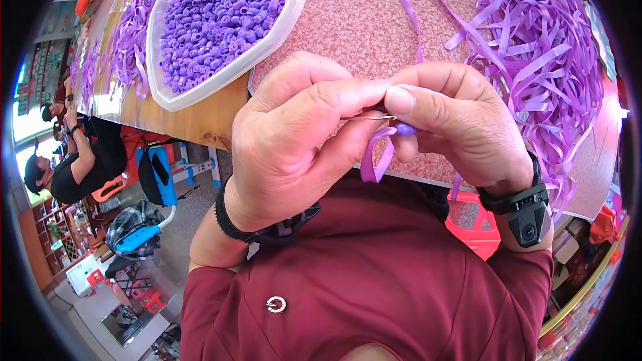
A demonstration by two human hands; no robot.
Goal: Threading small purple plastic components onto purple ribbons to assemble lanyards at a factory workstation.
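Observation:
My two hands meet over the near edge of the table, fingertips touching. My left hand (294,134) is closed on a thin metal hook (371,118), which points toward the right fingers. In my right hand (468,113), pinched between thumb and fingers, are a small purple bead (404,130) and a purple ribbon (374,164). The ribbon hangs in a loop below the bead. Whether the hook's tip passes into the bead is too small to tell. Another end of purple ribbon (410,13) lies on the table beyond the fingers.
A clear plastic tub (294,7) full of purple beads stands at the far left. Loose purple ribbons (548,60) pile up at the right, with more ribbons (134,23) left of the tub. Two people (80,154) sit farther left. A red stool (475,227) is under the table.

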